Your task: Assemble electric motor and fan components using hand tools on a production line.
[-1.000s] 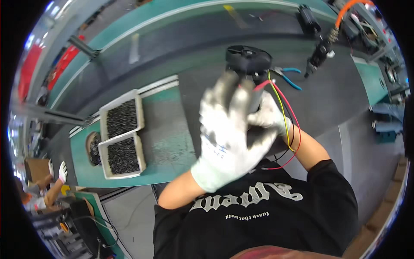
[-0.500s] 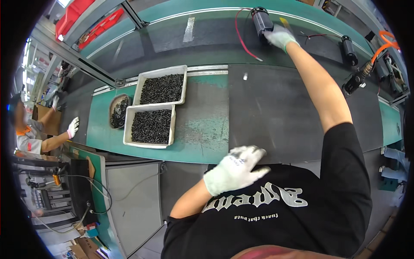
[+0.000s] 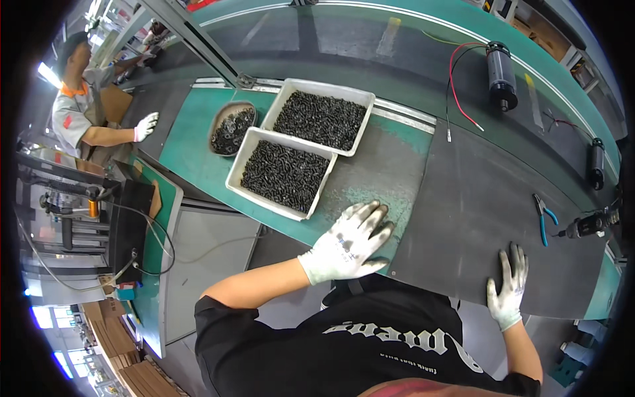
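My left hand (image 3: 349,245), in a white glove smudged dark at the fingertips, rests at the bench's front edge. Its fingers are stretched out and hold nothing. Further right, my gloved right hand (image 3: 509,288) lies on the front of the dark mat (image 3: 456,218), fingers extended and holding nothing. Just beyond the left hand is a white tray (image 3: 233,182) of small black parts, with a second such tray (image 3: 370,109) behind it. On the far belt, a black cylindrical motor (image 3: 501,76) with red and black wires stands apart from both hands. Blue-handled pliers (image 3: 544,218) lie beyond the right hand.
A round dish (image 3: 217,132) of small ring-like parts sits left of the trays. A power screwdriver (image 3: 589,225) is at the right edge, below another motor (image 3: 597,162). A metal frame post (image 3: 192,40) rises behind the dish. A co-worker (image 3: 83,112) stands at far left.
My right hand has let go of the motor and come back to the front of the mat. My left hand has moved onto the bench edge. The view has turned; the pliers now show.
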